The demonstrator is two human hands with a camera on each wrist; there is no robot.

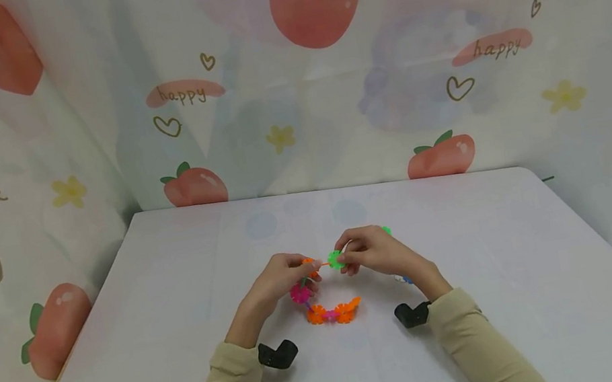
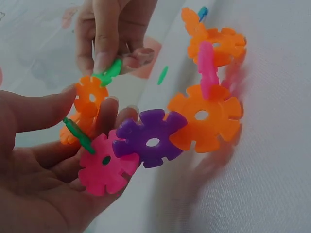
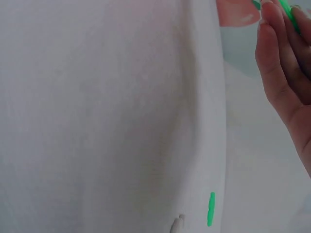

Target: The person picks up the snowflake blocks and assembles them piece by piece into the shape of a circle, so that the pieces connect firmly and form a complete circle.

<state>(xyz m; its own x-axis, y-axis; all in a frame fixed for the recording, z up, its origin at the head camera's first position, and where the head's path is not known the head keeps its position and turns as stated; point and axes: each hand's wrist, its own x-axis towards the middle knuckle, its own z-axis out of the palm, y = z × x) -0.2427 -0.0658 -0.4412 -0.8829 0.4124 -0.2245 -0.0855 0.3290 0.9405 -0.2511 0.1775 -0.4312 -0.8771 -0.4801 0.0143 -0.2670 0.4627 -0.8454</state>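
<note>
A curved chain of snowflake discs [image 1: 327, 310] hangs between my hands over the white table [image 1: 186, 348]. My left hand [image 1: 306, 267] pinches the chain's end at an orange disc [image 2: 90, 97]; a pink disc [image 2: 104, 165], a purple one [image 2: 150, 138] and more orange ones [image 2: 204, 119] trail from it down to the table. My right hand [image 1: 344, 258] pinches a green disc [image 1: 334, 259] and holds it edge-on against that orange disc. In the right wrist view only my right fingers [image 3: 286, 82] and the green disc's rim [image 3: 287, 9] show.
Loose pieces lie near my right hand: a green disc [image 1: 387, 230], a white and blue pair [image 1: 404, 279], and in the right wrist view another green one [image 3: 210, 208]. A peach-print cloth [image 1: 329, 77] walls the table on three sides.
</note>
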